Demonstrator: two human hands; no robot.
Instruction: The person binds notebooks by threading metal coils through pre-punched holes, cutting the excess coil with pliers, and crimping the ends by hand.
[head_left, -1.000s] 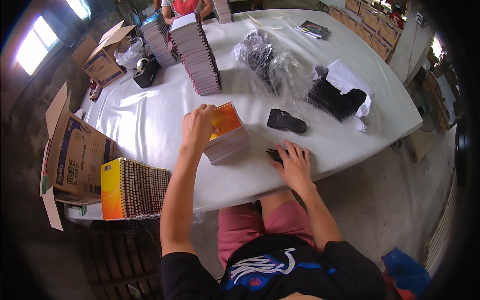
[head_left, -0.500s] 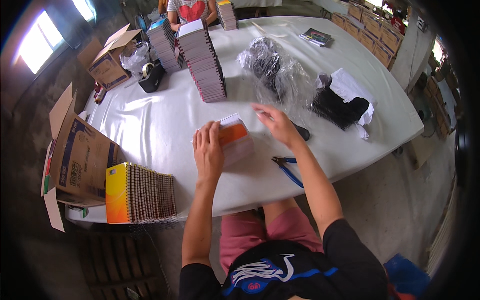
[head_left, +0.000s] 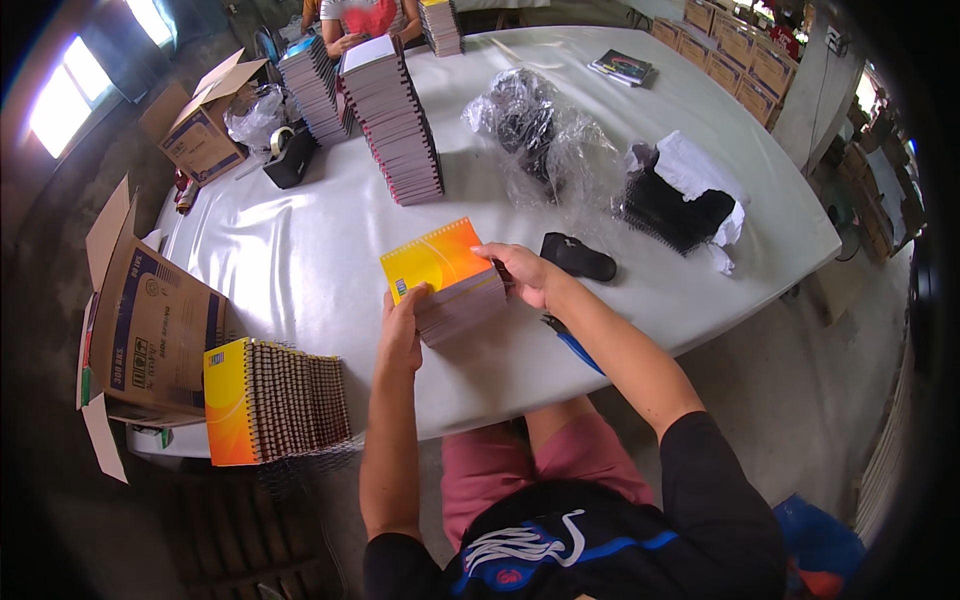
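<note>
A yellow-and-orange notebook [head_left: 435, 262] with a row of punched holes along its far edge lies on top of a stack of loose page blocks [head_left: 465, 312] in front of me. My left hand [head_left: 402, 325] grips its near left corner, the thumb over the cover. At its right edge my right hand [head_left: 522, 272] pinches it, thumb on top and the other fingers partly hidden. Blue-handled cutters [head_left: 575, 346] lie under my right forearm. A rounded black thing [head_left: 580, 258] rests just beyond my right hand.
Coil-bound yellow notebooks [head_left: 285, 400] stand in a row at the table's front left, beside an open carton [head_left: 165, 320]. Beyond are a tall notebook stack [head_left: 392, 125], a tape dispenser [head_left: 290, 157], clear plastic [head_left: 545, 140] and black coils [head_left: 680, 215]. A person [head_left: 370, 25] sits opposite.
My right hand has come down from the air onto the notebook's right edge. My left hand has shifted to its near left corner. The yellow-and-orange cover now shows fully on top.
</note>
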